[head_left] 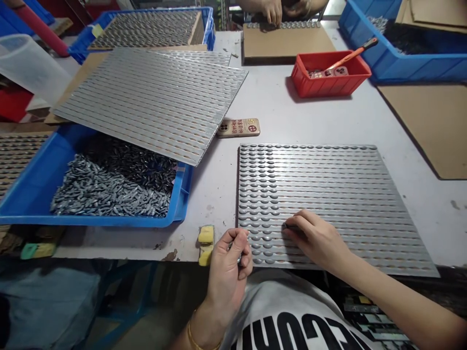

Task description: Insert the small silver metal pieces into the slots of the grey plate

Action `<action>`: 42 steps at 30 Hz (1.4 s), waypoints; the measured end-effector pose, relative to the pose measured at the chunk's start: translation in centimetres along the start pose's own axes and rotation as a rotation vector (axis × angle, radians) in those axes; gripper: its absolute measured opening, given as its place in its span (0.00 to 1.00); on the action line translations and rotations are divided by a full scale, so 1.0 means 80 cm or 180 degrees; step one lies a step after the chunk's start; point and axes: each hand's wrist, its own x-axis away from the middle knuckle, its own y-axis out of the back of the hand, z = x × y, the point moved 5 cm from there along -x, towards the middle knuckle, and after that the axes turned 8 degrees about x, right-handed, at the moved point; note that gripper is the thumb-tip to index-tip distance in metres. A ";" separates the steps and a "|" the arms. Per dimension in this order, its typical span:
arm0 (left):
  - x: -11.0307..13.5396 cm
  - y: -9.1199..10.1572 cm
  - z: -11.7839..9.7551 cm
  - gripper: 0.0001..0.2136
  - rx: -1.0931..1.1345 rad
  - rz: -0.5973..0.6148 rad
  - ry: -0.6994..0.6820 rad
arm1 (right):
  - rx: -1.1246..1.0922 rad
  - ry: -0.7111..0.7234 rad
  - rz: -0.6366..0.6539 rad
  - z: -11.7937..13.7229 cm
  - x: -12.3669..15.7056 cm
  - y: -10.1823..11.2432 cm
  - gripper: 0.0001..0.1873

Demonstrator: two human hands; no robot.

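Note:
A grooved metal tray (pixel 346 194) lies flat on the table before me, its left columns filled with small oval metal pieces. My right hand (pixel 317 238) rests on the tray's near edge, fingers pinched on one small metal piece at a groove. My left hand (pixel 229 262) hovers just off the tray's near left corner, curled into a loose fist around a few small metal pieces. A blue bin (pixel 32 194) of loose grey metal pieces sits to the left.
A second grooved tray (pixel 153 97) leans over the blue bin. A phone (pixel 239 127) lies above my tray. A red bin (pixel 330 73) with an orange-handled tool stands farther back. Another person's hands (pixel 273 9) work at the far edge. Cardboard (pixel 434 121) lies right.

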 end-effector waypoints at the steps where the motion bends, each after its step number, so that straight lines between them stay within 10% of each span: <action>1: 0.000 0.002 0.000 0.12 0.0029 -0.0010 -0.0041 | -0.0033 0.0016 0.0011 -0.001 0.000 0.000 0.06; 15: -0.002 0.008 0.008 0.10 0.0024 0.0044 0.0196 | 0.0455 0.0772 -0.0558 0.029 -0.018 0.011 0.07; 42: -0.003 0.008 0.008 0.13 -0.0062 0.0038 0.0153 | 0.0085 0.0790 -0.0448 0.032 -0.022 0.012 0.11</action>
